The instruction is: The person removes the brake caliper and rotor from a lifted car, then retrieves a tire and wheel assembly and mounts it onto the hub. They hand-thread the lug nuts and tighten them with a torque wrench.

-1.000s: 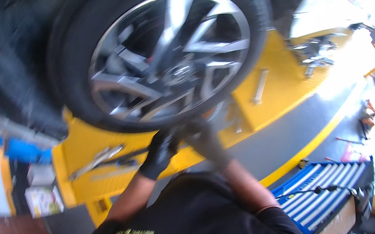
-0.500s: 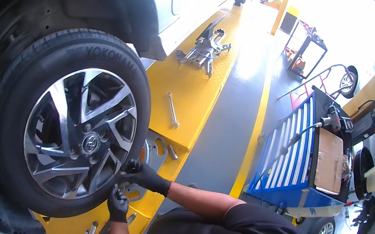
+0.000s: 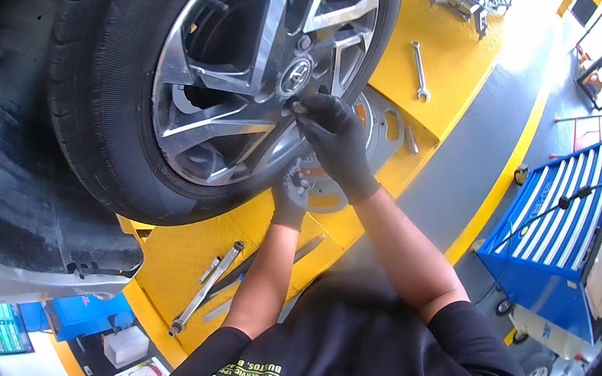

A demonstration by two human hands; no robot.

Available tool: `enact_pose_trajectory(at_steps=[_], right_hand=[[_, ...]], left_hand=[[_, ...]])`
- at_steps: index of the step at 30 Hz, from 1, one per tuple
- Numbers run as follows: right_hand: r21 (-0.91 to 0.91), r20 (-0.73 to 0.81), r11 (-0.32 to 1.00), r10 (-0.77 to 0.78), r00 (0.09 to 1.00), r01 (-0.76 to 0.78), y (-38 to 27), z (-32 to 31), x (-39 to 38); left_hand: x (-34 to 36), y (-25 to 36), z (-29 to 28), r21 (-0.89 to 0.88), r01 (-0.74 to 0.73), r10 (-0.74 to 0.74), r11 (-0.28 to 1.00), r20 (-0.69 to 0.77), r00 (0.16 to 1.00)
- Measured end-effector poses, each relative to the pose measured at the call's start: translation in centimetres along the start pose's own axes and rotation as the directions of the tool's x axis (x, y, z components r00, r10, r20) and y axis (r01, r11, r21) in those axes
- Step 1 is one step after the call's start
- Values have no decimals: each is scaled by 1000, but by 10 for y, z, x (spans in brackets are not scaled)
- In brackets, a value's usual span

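Note:
A car wheel with a dark tyre and a silver-and-black alloy rim fills the upper left. My right hand, in a dark glove, is at the rim just below the centre cap. Its thumb and fingers are pinched by a lug hole, around something small and greyish that I cannot make out. Lower down, close to the tyre's edge, my gloved left hand has its fingers curled; whatever lies inside them is too small to name. One lug nut shows above the cap.
On the yellow platform lie a combination wrench, a socket and a long ratchet-type bar. A round metal plate with slots sits behind my right hand. A blue tool cabinet stands at the right.
My view has swung down and closer to the wheel, so it appears higher. My right hand has gone from the tyre's edge to the rim's centre; my left hand stays near the tyre.

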State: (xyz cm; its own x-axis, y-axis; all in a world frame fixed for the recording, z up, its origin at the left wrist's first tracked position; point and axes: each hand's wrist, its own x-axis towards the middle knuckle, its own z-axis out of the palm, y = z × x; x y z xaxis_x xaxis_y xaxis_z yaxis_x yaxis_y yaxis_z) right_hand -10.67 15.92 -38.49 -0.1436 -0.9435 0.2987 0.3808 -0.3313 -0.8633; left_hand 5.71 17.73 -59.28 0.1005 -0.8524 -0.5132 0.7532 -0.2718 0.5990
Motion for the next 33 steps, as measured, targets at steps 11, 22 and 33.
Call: enact_pose_trajectory(at_steps=[11,22,33], right_hand=[[-378,-52,911,-199,979,165,23,14,9],[-507,-91,858,-149,985,83,14,28,3],[-857,6,514,81,997,-36,-12,27,8]], left_hand=[[5,12,-7,52,67,-72,996,104,992],[11,10,-11,-3,126,-125,992,113,986],[4,11,-3,21,97,-98,995,95,991]])
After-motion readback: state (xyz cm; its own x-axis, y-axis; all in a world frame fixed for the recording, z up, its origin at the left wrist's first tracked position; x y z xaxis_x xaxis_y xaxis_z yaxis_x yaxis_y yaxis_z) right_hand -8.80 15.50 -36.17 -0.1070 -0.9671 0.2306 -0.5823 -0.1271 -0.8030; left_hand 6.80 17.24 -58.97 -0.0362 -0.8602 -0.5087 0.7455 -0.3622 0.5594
